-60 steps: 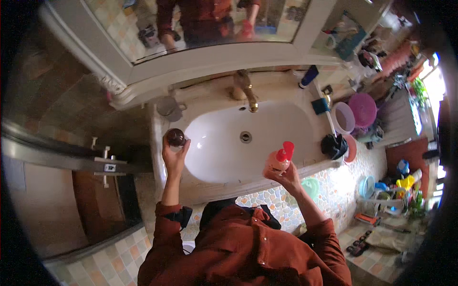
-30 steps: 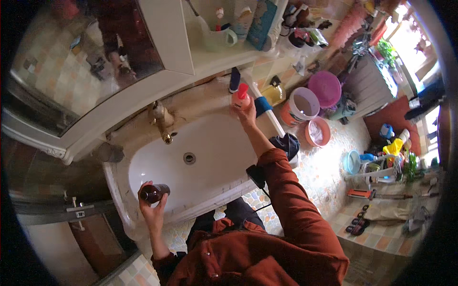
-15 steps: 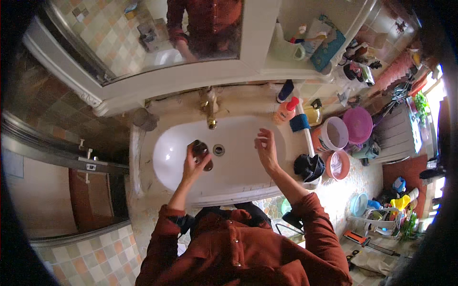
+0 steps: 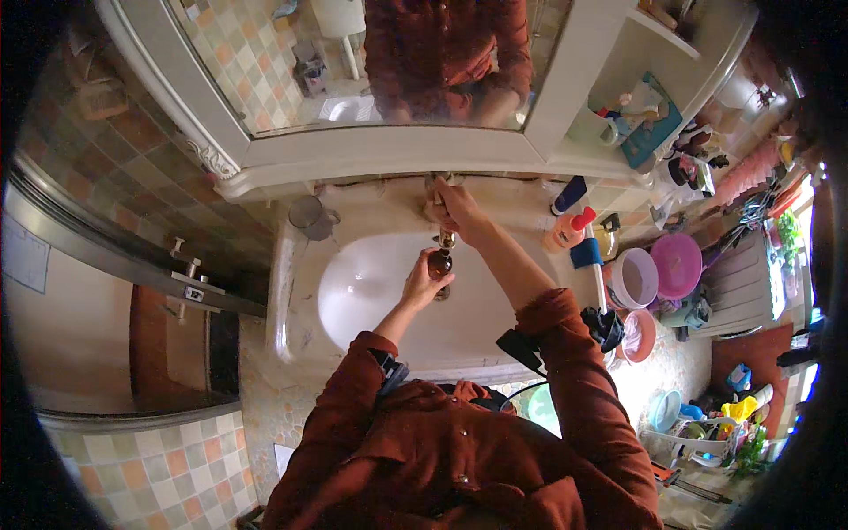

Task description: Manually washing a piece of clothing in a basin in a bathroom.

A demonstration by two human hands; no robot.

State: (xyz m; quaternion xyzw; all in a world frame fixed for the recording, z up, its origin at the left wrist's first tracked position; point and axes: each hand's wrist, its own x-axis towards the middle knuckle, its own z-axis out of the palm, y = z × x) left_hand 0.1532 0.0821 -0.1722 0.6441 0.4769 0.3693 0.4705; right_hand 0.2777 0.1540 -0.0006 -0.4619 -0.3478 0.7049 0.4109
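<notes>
In my left hand [image 4: 424, 284] is a small dark brown, glossy rounded container [image 4: 440, 263], fingers wrapped round its side. It is held right below the spout of the brass-coloured faucet [image 4: 447, 237], above the white sink [image 4: 353, 300]. My right hand [image 4: 459, 212] reaches across to the back of the basin, and its fingers are closed over the top of the faucet, hiding most of the handle. Part of the drain [image 4: 442, 293] shows beside the container. I cannot make out whether water is running.
A clear cup [image 4: 309, 216] stands at the sink's back left corner. To the right are an orange bottle with a red cap [image 4: 567, 231], a blue-and-white brush [image 4: 586, 254], and white [image 4: 633, 276] and pink [image 4: 677, 265] basins. A mirror cabinet [image 4: 389, 146] juts out above the sink.
My left hand has brought the brown container up and right to below the spout. My right hand, open over the basin before, has moved up and left onto the faucet. The view has shifted.
</notes>
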